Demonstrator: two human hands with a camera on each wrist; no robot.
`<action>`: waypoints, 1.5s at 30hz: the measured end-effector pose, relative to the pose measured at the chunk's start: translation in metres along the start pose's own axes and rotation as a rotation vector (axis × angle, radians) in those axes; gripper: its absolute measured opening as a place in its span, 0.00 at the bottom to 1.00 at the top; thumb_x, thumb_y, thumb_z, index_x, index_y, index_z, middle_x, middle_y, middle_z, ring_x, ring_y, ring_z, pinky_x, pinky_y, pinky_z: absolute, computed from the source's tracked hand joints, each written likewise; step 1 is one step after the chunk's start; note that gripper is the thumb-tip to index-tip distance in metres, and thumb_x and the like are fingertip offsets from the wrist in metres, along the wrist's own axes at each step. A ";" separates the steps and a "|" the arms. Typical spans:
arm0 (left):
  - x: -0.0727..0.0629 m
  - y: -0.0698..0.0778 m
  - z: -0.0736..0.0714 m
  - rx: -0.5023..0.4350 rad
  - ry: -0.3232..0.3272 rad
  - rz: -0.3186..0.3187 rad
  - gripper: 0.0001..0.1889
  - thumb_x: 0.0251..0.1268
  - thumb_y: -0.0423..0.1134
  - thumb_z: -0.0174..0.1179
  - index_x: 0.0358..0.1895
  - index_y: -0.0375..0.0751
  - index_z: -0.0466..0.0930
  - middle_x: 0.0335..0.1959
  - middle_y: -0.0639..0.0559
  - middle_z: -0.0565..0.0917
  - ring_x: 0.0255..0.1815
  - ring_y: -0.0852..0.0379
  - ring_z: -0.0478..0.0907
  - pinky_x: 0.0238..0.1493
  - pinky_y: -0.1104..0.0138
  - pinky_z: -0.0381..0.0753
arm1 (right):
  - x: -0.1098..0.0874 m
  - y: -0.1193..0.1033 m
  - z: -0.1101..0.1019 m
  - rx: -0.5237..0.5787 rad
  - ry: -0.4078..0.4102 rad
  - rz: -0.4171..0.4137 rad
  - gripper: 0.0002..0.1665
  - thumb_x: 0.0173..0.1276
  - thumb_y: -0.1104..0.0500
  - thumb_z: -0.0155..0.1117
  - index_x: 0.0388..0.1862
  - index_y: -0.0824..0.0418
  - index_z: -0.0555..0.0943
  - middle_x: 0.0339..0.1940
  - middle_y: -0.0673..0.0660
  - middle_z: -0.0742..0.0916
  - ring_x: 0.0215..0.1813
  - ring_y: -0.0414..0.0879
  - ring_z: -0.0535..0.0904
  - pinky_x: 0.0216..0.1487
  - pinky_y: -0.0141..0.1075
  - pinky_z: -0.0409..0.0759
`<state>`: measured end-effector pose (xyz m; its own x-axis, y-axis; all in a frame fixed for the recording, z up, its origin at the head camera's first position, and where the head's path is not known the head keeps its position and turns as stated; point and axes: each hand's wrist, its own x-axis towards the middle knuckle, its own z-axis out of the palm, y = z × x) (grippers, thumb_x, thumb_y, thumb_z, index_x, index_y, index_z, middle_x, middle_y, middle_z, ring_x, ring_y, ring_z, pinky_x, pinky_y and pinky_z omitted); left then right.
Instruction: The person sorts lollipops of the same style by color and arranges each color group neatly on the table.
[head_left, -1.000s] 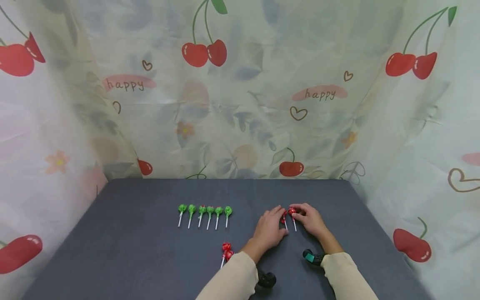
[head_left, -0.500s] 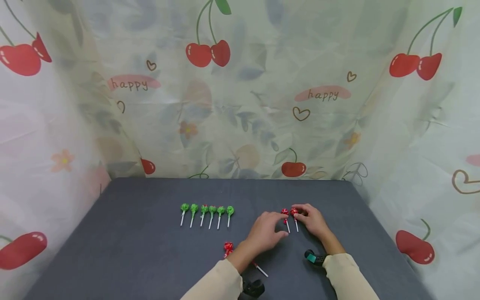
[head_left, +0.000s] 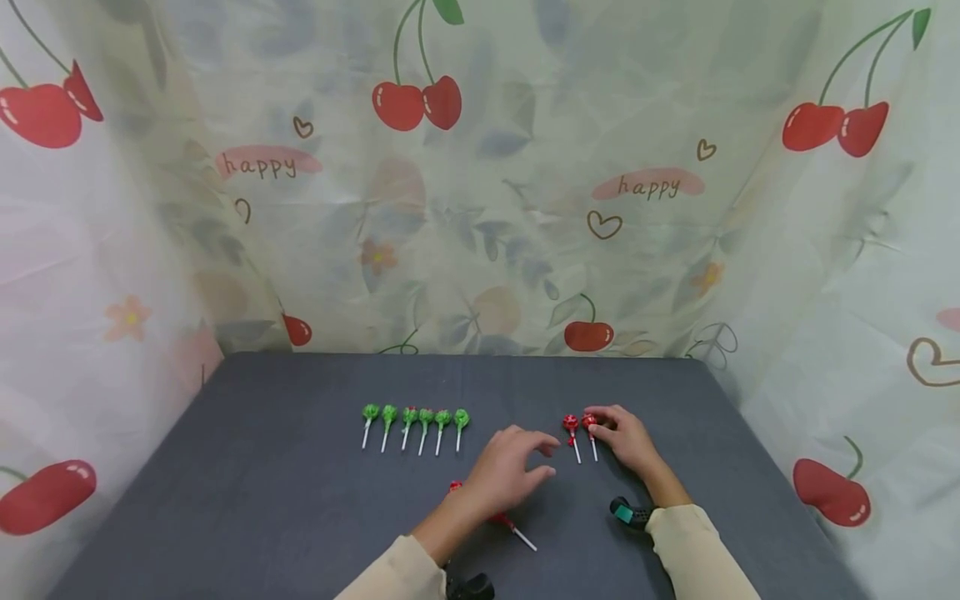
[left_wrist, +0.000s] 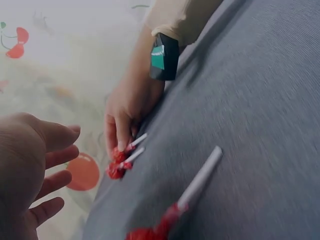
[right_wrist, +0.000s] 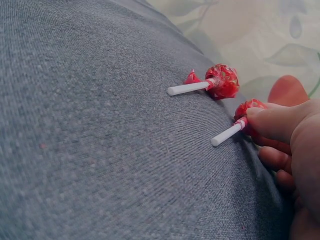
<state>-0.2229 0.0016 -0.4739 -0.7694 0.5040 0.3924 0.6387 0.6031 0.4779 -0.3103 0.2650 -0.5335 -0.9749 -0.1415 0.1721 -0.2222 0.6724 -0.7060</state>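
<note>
My right hand (head_left: 626, 437) pinches the wrapped head of a red lollipop (right_wrist: 249, 107) that lies on the dark cloth at the right. Just left of it lies a second red lollipop (head_left: 571, 423), side by side with the first, its white stick pointing toward me. My left hand (head_left: 506, 471) hovers left of that pair, fingers relaxed and slightly spread, holding nothing. Beneath the left forearm a third red lollipop (left_wrist: 197, 180) lies slanted, its head partly hidden in the head view. The red top of another lollipop (head_left: 455, 485) peeks out behind the left wrist.
A row of several green lollipops (head_left: 425, 417) lies at the back left of the dark table (head_left: 262, 500), sticks toward me. A cherry-printed curtain (head_left: 480, 208) hangs along the back and both sides. Each wrist carries a black strapped device (head_left: 630, 514).
The left hand has let go of the second red lollipop and drawn back to the left, uncovering it and the slanted one's stick. The right hand stays on its lollipop.
</note>
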 end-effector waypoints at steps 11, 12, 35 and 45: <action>-0.035 -0.026 -0.016 0.108 -0.007 0.090 0.13 0.56 0.43 0.70 0.46 0.49 0.86 0.39 0.64 0.84 0.41 0.62 0.75 0.46 0.63 0.70 | 0.002 0.000 0.000 0.000 -0.009 -0.028 0.17 0.67 0.62 0.66 0.55 0.64 0.82 0.43 0.58 0.82 0.41 0.50 0.74 0.42 0.43 0.72; -0.038 -0.029 -0.016 0.119 0.005 0.105 0.13 0.55 0.43 0.70 0.45 0.49 0.86 0.38 0.64 0.85 0.41 0.61 0.75 0.46 0.63 0.71 | 0.002 0.000 0.000 0.005 -0.008 -0.023 0.17 0.67 0.62 0.66 0.54 0.64 0.82 0.43 0.57 0.82 0.41 0.49 0.74 0.43 0.43 0.71; -0.066 -0.051 -0.018 0.203 -0.123 0.242 0.17 0.46 0.51 0.74 0.42 0.57 0.87 0.39 0.68 0.84 0.44 0.62 0.73 0.46 0.64 0.66 | -0.001 0.002 -0.003 0.000 0.002 -0.014 0.17 0.66 0.63 0.66 0.54 0.63 0.82 0.42 0.56 0.81 0.40 0.48 0.74 0.41 0.42 0.70; -0.062 -0.050 -0.019 0.185 -0.190 0.183 0.13 0.51 0.48 0.72 0.42 0.60 0.88 0.37 0.72 0.83 0.42 0.65 0.72 0.44 0.67 0.66 | 0.000 0.001 0.000 0.001 -0.002 -0.016 0.17 0.66 0.63 0.66 0.54 0.63 0.82 0.42 0.56 0.81 0.40 0.49 0.74 0.41 0.42 0.70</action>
<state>-0.2073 -0.0713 -0.5064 -0.6386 0.7103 0.2961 0.7695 0.5853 0.2554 -0.3103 0.2660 -0.5342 -0.9713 -0.1531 0.1819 -0.2373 0.6690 -0.7043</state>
